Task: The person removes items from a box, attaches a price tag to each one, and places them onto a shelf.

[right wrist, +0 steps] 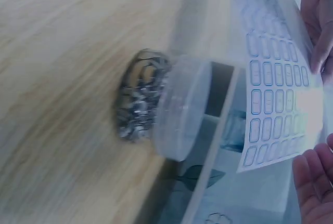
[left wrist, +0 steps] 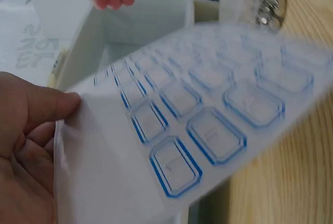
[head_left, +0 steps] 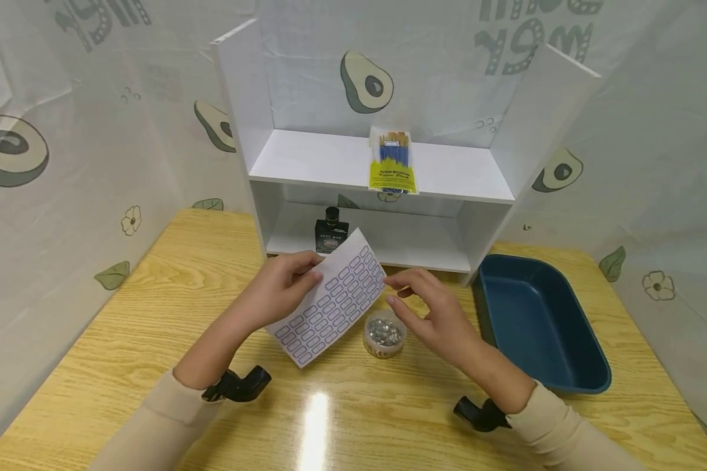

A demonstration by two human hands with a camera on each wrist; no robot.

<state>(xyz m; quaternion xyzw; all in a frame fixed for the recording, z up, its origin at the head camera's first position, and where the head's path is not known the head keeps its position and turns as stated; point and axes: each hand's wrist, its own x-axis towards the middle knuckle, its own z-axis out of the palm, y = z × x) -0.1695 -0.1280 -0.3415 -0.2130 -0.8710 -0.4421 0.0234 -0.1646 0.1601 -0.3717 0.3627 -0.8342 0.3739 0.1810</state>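
Note:
A white sheet of blue-bordered sticker labels slants above the table, its printed side facing me. My left hand pinches its upper left edge between thumb and fingers; the left wrist view shows the thumb on the blank margin. By the sheet's right corner is my right hand, its fingers loosely bent and holding nothing. The right wrist view shows the right fingertips close to the sheet's edge; contact cannot be told. Below, between the hands, stands a round clear tub of small silvery metal pieces.
A white two-level shelf stands at the back. On its upper board lies a pack of artist brushes, and a black bottle stands on the lower one. A dark blue basin sits at the right on the wooden table.

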